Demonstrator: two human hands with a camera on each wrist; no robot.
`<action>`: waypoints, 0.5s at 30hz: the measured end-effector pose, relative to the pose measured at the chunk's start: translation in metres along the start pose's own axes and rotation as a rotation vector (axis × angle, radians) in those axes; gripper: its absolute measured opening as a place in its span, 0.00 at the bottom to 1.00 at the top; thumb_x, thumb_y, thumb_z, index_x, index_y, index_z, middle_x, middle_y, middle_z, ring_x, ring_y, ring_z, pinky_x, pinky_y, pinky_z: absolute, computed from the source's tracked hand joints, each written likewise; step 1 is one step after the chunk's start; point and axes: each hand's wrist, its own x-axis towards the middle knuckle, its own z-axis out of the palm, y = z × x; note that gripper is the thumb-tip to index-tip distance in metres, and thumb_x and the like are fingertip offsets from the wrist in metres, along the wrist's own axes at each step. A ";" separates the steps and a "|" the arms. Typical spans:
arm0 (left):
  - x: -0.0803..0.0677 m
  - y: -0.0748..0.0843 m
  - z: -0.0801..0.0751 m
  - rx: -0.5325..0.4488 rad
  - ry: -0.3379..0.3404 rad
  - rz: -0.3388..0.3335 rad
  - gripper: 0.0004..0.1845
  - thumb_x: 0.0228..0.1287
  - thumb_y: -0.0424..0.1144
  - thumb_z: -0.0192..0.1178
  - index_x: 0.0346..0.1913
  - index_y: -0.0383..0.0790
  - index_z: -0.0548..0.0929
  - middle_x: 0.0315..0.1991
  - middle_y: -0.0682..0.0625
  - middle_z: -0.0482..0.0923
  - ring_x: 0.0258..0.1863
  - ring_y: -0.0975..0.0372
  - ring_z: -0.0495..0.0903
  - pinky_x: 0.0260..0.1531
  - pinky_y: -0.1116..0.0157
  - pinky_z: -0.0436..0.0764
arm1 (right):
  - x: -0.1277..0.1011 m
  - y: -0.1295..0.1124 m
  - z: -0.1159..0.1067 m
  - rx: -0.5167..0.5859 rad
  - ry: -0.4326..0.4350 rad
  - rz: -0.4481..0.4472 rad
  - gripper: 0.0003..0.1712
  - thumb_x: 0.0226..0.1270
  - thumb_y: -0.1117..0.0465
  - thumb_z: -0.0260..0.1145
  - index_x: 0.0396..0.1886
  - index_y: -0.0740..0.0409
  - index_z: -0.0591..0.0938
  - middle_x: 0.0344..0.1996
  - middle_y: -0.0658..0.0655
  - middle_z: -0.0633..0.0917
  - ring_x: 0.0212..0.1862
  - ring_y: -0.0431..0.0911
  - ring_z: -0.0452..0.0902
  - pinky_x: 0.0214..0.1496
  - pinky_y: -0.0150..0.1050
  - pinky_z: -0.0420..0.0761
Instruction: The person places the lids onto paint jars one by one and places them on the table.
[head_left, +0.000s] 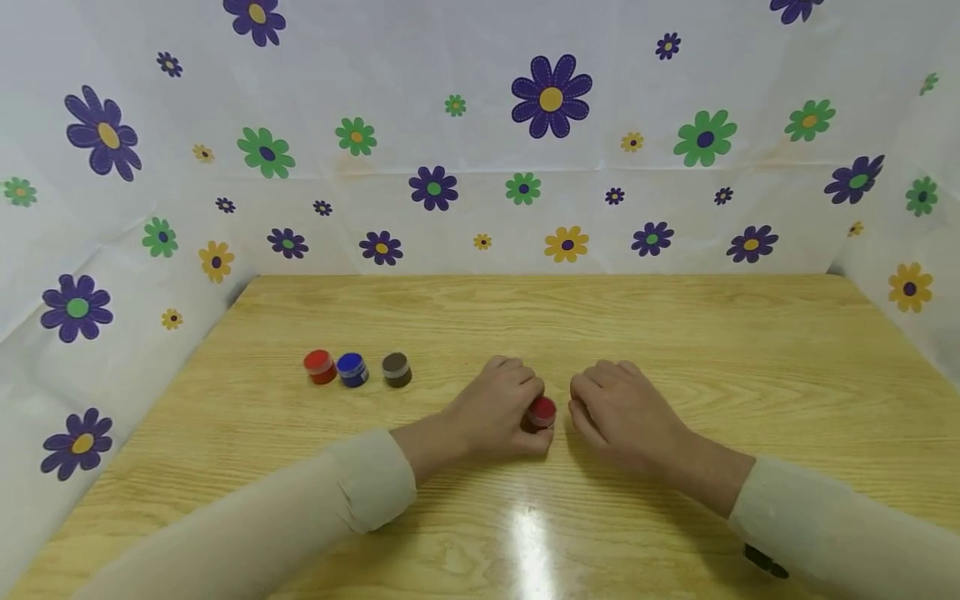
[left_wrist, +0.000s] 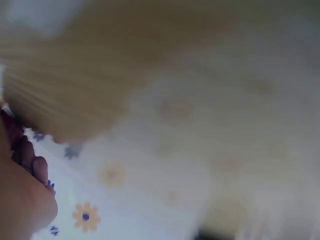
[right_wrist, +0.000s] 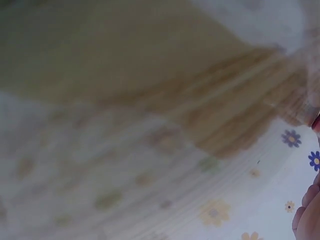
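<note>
My left hand (head_left: 498, 408) curls round small red pot (head_left: 542, 412) on table (head_left: 675, 333); my right hand (head_left: 618, 408) just beside, fingers loosely bent, holding nothing

A light wooden bench (head_left: 675, 350) fills the lower half of the frame, its grain running sideways. At left of centre three small pots stand in a row: a red pot (head_left: 320, 367), a blue pot (head_left: 352, 369) just beside it, and a brown pot (head_left: 396, 369) slightly apart. Another red-lidded pot (head_left: 542, 412) sits at centre, both hands resting beside it.
</note>
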 end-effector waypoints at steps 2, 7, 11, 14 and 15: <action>-0.008 -0.009 -0.001 -0.004 -0.003 -0.045 0.13 0.54 0.53 0.61 0.31 0.47 0.77 0.28 0.58 0.74 0.33 0.63 0.70 0.46 0.63 0.70 | 0.000 0.002 -0.001 -0.014 0.000 0.005 0.08 0.68 0.59 0.57 0.27 0.51 0.75 0.23 0.45 0.73 0.30 0.42 0.66 0.38 0.37 0.66; -0.028 -0.036 -0.009 -0.028 -0.035 -0.176 0.14 0.56 0.52 0.60 0.34 0.45 0.79 0.31 0.57 0.74 0.33 0.63 0.68 0.52 0.58 0.69 | -0.004 0.013 -0.004 -0.024 -0.018 0.016 0.08 0.68 0.60 0.59 0.27 0.51 0.75 0.24 0.45 0.74 0.30 0.42 0.66 0.37 0.37 0.64; -0.039 -0.057 -0.017 0.032 -0.049 -0.227 0.16 0.57 0.52 0.60 0.37 0.43 0.81 0.34 0.53 0.77 0.36 0.59 0.71 0.55 0.53 0.70 | -0.013 0.026 -0.009 -0.025 -0.019 0.049 0.08 0.67 0.62 0.59 0.26 0.50 0.75 0.21 0.44 0.71 0.28 0.41 0.63 0.36 0.37 0.62; -0.048 -0.070 -0.022 0.087 -0.048 -0.262 0.18 0.58 0.53 0.60 0.39 0.41 0.82 0.37 0.51 0.79 0.41 0.56 0.72 0.57 0.49 0.68 | -0.018 0.038 -0.013 -0.004 -0.022 0.105 0.09 0.67 0.62 0.58 0.25 0.50 0.74 0.20 0.44 0.70 0.28 0.41 0.63 0.36 0.38 0.61; -0.051 -0.074 -0.024 0.104 -0.048 -0.275 0.18 0.58 0.53 0.60 0.39 0.41 0.82 0.38 0.50 0.79 0.43 0.55 0.72 0.57 0.49 0.67 | -0.019 0.042 -0.013 0.002 -0.023 0.126 0.09 0.67 0.63 0.58 0.25 0.50 0.74 0.20 0.44 0.70 0.28 0.41 0.63 0.36 0.38 0.62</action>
